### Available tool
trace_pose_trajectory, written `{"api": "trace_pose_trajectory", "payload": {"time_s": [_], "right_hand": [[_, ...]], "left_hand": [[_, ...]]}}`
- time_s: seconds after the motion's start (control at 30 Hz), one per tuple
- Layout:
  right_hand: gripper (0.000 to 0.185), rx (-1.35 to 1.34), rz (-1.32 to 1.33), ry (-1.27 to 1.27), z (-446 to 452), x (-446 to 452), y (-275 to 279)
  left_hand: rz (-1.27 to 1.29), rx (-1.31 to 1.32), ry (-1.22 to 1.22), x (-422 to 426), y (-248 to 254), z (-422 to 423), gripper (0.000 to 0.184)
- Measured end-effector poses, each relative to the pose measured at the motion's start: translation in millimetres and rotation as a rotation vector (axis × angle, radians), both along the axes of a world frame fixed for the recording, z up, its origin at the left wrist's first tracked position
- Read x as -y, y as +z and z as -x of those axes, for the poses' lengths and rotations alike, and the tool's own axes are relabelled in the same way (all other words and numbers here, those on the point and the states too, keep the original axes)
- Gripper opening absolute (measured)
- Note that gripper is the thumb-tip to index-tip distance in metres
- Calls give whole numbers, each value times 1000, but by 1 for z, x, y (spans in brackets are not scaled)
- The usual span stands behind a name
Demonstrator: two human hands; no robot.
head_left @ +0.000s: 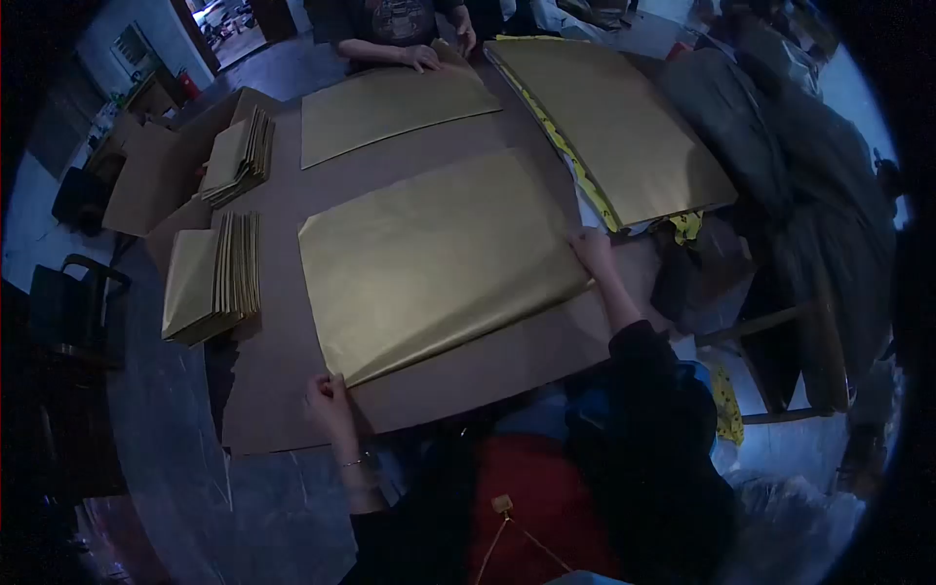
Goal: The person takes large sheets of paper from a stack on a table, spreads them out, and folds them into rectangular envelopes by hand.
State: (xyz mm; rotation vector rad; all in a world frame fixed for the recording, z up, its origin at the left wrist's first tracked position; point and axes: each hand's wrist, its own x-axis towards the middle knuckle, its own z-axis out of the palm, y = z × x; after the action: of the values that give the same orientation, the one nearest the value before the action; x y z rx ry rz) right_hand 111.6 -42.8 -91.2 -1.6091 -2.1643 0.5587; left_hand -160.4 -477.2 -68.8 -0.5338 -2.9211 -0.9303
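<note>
A large gold paper sheet (439, 263) lies in front of me on the cardboard-covered table, its near edge slightly curved up. At its near-left corner, my left hand (327, 405) is closed, pinching the paper between thumb and fingers. My right hand (592, 253) is at the sheet's right edge, its fingers closed on the paper close to the near-right corner. Just beyond that hand is a thick stack of gold sheets (614, 127) with yellow printed wrapping along its side.
Folded gold paper bundles stand at the left, one near (210, 278) and one farther (237, 161), beside an open cardboard box (161, 180). Across the table, a co-worker's hand (421, 58) rests on another gold sheet (390, 107). Dark cloth (780, 156) drapes a chair at right.
</note>
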Motion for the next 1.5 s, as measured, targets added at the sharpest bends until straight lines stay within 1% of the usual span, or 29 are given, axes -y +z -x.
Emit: {"api": "trace_pose_trajectory", "payload": {"time_s": [0.07,0.1,0.13,0.17,0.2,0.23,0.3,0.37,0.43,0.47,0.57,0.63,0.7,0.73,0.8,0.87,0.9,0.97,1.0,1.03,1.07,1.13,1.17,1.27,1.3,1.37,1.4,1.47,1.5], "right_hand": [[42,21,-20,10,-2,-3,-1],[43,16,12,-4,-1,-2,1],[43,11,45,-16,-1,-2,2],[44,7,79,-26,0,-1,4],[44,-12,-25,75,-2,-2,-1],[44,-11,-24,81,-3,-4,-6],[43,95,-22,5,-1,-9,-10],[41,61,-5,11,0,-9,-10],[39,16,59,-19,1,-5,-4],[39,12,43,29,0,-3,-1],[37,-28,-24,52,0,0,0],[37,21,6,-13,3,1,2],[39,29,-6,34,3,5,5],[38,28,44,5,3,4,8],[38,28,79,-19,5,12,13],[38,35,72,-58,5,17,18],[38,38,83,-93,7,19,19],[37,76,53,-89,3,4,-6],[35,122,37,-52,5,-2,-15],[34,111,155,-102,7,13,13],[34,110,151,-104,6,14,11],[34,122,39,-72,7,15,5],[36,184,34,-134,10,13,2],[39,288,-43,-165,12,13,1],[40,315,-143,-116,12,27,16],[39,404,-291,-125,16,32,12],[39,405,-276,-110,19,44,23],[22,233,-662,5,34,89,73],[25,91,-747,40,47,105,83]], "left_hand": [[-46,-34,-19,-2,3,-2,22],[-12,58,-20,-2,5,1,25],[-13,57,-18,-3,5,0,25],[-62,-60,-88,-5,6,-2,27],[-109,-178,-157,-5,8,-3,30],[111,-376,-176,-6,5,-1,32],[11,-387,-463,-14,12,3,31],[-429,26,-505,-18,-3,2,30],[-149,-122,-773,-16,0,9,28],[-101,-136,-707,-16,-1,5,22],[-55,-127,-700,-25,16,0,16],[-77,-177,-700,-31,15,-4,17],[95,-194,-588,-35,15,-13,24],[196,-143,-579,-38,13,-12,29],[27,-230,-604,-35,4,-13,33],[98,-148,-571,-38,18,-20,37],[80,-156,-602,-36,11,-20,37],[-43,-221,-590,-34,2,-18,37],[-16,-190,-588,-34,11,-22,37],[-23,-195,-593,-36,9,-20,37],[27,-190,-583,-35,6,-18,39],[75,-186,-568,-36,7,-18,41],[63,-192,-564,-37,7,-21,43],[54,-194,-555,-38,-2,-17,47],[61,-188,-556,-39,-1,-17,49],[76,-180,-554,-40,1,-20,48],[96,-173,-551,-39,6,-21,48],[141,-147,-537,-38,10,-20,49],[154,-109,-525,-40,19,-26,49]]}}
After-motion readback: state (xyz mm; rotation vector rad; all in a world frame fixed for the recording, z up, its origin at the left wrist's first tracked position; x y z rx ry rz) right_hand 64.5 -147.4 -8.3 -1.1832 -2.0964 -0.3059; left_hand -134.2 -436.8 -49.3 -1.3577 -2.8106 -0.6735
